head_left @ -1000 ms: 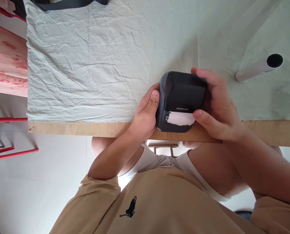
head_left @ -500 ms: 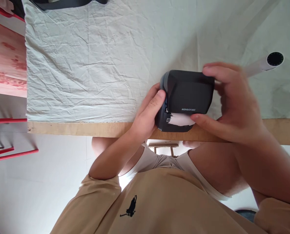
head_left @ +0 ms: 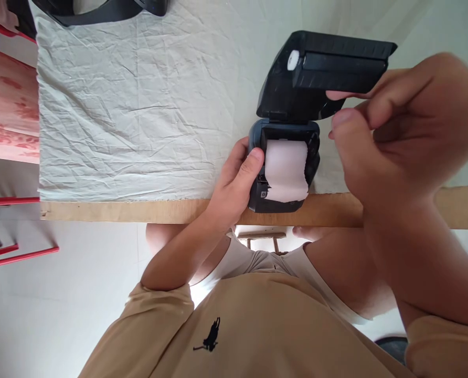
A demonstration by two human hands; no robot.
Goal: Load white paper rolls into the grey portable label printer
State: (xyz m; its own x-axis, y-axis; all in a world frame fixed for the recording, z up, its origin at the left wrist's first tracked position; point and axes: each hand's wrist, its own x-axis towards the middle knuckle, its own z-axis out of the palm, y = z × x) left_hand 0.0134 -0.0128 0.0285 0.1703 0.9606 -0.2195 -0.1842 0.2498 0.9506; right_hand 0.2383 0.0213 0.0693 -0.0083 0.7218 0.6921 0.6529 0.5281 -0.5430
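Observation:
A black label printer (head_left: 253,205) stands at the table's front edge with its lid (head_left: 336,79) swung up and back. Inside its bay lies a roll of white label paper (head_left: 286,165), its torn end draped over the front lip. My left hand (head_left: 234,184) is wrapped around the printer's left side, thumb on the rim. At the raised lid's right side is my right hand (head_left: 411,121), fingers curled against it and thumb near its lower edge. The lid's underside shows a dark roller bar and a white round gear.
A wrinkled pale cloth (head_left: 139,115) covers the table, whose bare wooden edge (head_left: 119,211) faces me. A black strap-like object (head_left: 112,14) lies at the far left. Red metal bars (head_left: 21,257) and a pink patterned cloth (head_left: 9,105) are left of the table.
The printer's lid has gone from nearly closed to wide open, exposing the paper roll. My right hand has moved up and away with it; my left hand keeps its hold.

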